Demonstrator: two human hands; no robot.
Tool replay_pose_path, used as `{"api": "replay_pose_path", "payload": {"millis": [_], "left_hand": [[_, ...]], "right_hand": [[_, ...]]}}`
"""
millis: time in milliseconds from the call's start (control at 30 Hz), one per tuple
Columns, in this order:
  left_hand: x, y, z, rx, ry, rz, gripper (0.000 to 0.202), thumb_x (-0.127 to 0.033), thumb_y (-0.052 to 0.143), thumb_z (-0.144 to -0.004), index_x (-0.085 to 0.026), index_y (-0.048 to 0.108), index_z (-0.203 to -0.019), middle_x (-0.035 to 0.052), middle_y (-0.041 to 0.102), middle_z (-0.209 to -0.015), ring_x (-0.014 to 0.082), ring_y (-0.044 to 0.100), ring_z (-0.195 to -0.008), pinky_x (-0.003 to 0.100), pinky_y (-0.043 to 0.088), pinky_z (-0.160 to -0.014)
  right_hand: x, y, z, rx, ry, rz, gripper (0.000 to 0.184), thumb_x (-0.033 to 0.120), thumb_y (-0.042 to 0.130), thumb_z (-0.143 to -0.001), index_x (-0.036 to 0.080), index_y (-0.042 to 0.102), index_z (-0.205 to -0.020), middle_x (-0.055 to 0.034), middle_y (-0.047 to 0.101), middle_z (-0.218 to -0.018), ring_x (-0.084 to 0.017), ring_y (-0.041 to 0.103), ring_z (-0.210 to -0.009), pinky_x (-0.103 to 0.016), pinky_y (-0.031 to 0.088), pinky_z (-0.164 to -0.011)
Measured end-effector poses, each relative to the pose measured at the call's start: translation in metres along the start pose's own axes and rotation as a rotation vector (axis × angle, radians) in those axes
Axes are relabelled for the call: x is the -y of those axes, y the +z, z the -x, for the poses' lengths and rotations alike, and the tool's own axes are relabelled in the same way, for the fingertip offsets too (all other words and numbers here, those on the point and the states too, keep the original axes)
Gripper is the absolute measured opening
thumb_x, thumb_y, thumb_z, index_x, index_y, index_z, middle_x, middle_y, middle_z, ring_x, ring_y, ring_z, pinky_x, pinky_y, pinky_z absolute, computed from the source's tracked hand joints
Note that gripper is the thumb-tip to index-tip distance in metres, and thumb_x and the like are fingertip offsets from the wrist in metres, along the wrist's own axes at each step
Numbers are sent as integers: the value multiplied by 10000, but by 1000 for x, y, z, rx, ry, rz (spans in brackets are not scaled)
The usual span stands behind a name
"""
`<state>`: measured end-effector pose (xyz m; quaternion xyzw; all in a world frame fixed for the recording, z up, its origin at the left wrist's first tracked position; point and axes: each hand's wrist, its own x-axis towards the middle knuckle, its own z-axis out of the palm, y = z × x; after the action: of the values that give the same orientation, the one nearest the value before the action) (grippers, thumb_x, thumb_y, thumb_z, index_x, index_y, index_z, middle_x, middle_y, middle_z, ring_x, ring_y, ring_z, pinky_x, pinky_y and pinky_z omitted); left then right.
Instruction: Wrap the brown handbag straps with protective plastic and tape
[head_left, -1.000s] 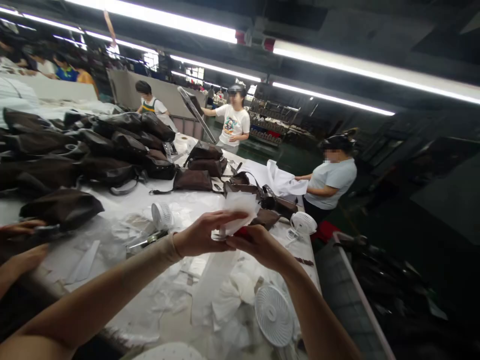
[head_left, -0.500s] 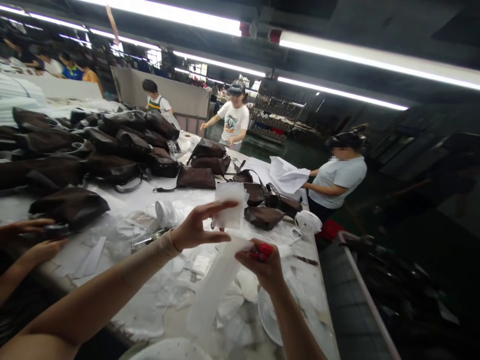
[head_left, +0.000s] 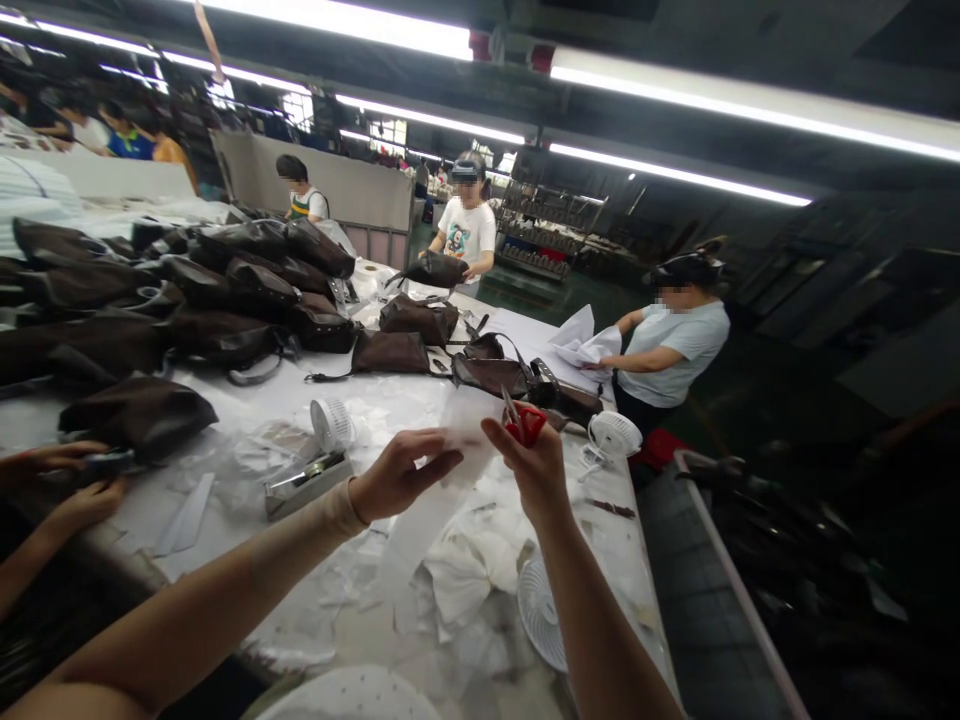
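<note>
My left hand (head_left: 401, 478) is raised over the white-covered table (head_left: 607, 570), its fingers against the lower edge of a thin white paper sheet (head_left: 466, 425). A long strip of the same pale material (head_left: 420, 530) hangs below the sheet toward the table. My right hand (head_left: 529, 468) grips small red-handled snips (head_left: 526, 423), their metal blades pointing up and left beside the sheet. Part of the sheet is hidden behind my fingers.
Several dark brown bags (head_left: 405, 352) lie heaped across the table, with white paper scraps around my hands. Small white fans (head_left: 331, 424) stand on it beside a metal tool (head_left: 307, 482). A co-worker's hands (head_left: 71, 478) work at the left; another person (head_left: 671, 350) handles white paper at the right.
My right hand has risen and turned the red snips upright, closer to the sheet. My left hand has lowered slightly. The person at the far end has lifted a brown bag.
</note>
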<state>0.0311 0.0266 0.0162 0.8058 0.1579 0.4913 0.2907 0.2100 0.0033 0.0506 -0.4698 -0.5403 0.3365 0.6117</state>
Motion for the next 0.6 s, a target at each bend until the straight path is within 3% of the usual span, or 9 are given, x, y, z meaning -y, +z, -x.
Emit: {"api": "replay_pose_path", "payload": {"millis": [100,200,300,367,400,500,600], "left_hand": [[1,-1,1,-2,-20,29,241,-264,512,-920,-132,687,-1023,78,687,-902,169,624,-809,302,500,-840],[2,2,4,0,-51,76,257,-248,525,-916,-136,666,-1098,78,688,-909,151,620,-770,278,517,-776],[2,6,7,-41,-92,225,533,-240,556,-901,-171,405,-1408,101,687,-1012,120,619,-690,230,529,-648],[2,6,8,-65,-80,268,720,-233,570,-892,-218,188,-1502,139,647,-1183,134,654,-771,243,550,-700],[2,4,8,-61,-55,246,741,-231,580,-886,-236,175,-1506,149,604,-1273,160,666,-882,272,553,-786],[2,-3,4,11,40,97,569,-223,623,-853,-227,452,-1396,122,560,-1355,233,590,-1161,346,471,-1005],[2,-8,-1,53,94,33,494,-213,633,-844,-204,538,-1329,115,594,-1317,251,570,-1195,364,465,-1018]], "right_hand": [[-2,0,-1,153,192,-137,456,459,810,-588,199,437,-621,113,252,-489,-28,169,-414,-217,133,-388],[-2,3,-1,129,240,-256,520,395,838,-555,202,355,-563,120,214,-495,-9,110,-418,-220,78,-395],[0,6,-2,29,209,-294,451,348,846,-542,183,427,-573,116,246,-493,-7,118,-417,-219,78,-394],[2,6,-3,27,204,-292,410,336,848,-541,171,474,-581,114,260,-485,-8,134,-415,-216,88,-393],[3,6,-4,39,204,-286,396,330,850,-537,166,493,-582,112,270,-482,-9,143,-415,-215,95,-394],[5,4,-5,80,197,-262,363,328,854,-532,155,539,-584,107,291,-469,-12,166,-414,-214,113,-395],[4,2,-6,84,192,-244,351,356,849,-532,150,572,-596,104,305,-468,-15,172,-413,-216,124,-393]]}}
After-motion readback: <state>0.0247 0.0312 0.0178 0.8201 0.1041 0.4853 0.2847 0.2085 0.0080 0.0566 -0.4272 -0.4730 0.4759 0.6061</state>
